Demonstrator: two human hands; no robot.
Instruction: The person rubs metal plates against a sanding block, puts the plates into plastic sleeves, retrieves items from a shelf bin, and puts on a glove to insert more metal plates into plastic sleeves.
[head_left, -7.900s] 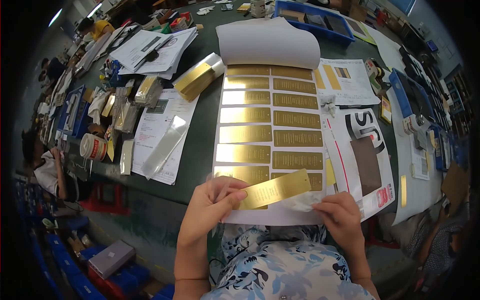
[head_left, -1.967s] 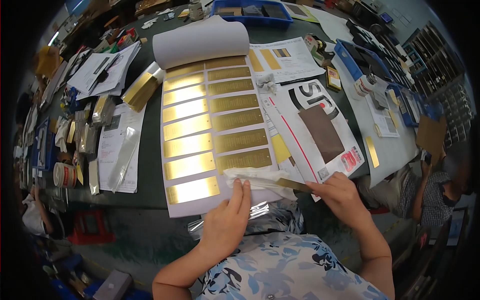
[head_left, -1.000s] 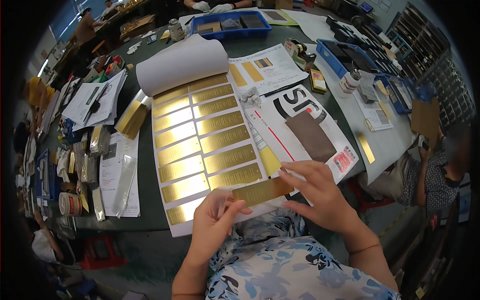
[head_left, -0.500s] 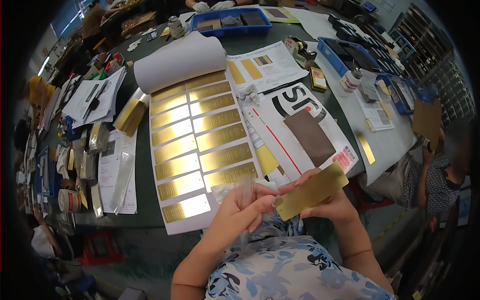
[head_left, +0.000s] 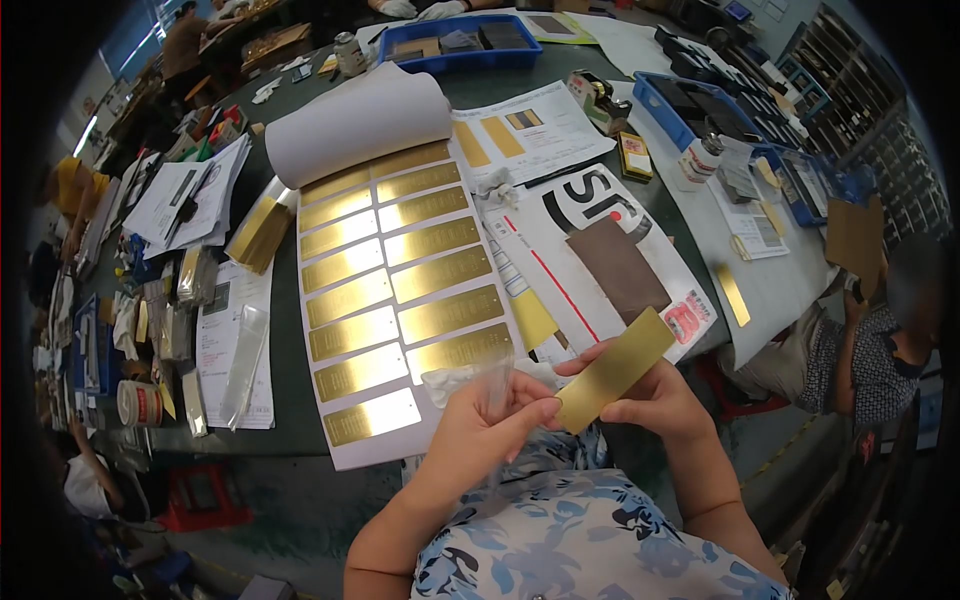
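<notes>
Head view, one unit. Mount: the person's head, above the floral garment (head_left: 590,545). Bearing: forward and steeply down, over the near edge of the green surface (head_left: 287,370). Lens: very wide; straight edges bowed, corners rounded off in black. Close range: left grip (head_left: 492,428) and right grip (head_left: 662,400) with the gold strip (head_left: 615,370), below centre and slightly right, seen from above and behind. Middle range: white sheet (head_left: 385,449) of gold plates (head_left: 355,332), left of centre, seen at a slant. Far range: blue tray (head_left: 470,62) near the top border, rendered small. Side limits: red stool (head_left: 205,500), lower left; shelving (head_left: 840,80), upper right.
</notes>
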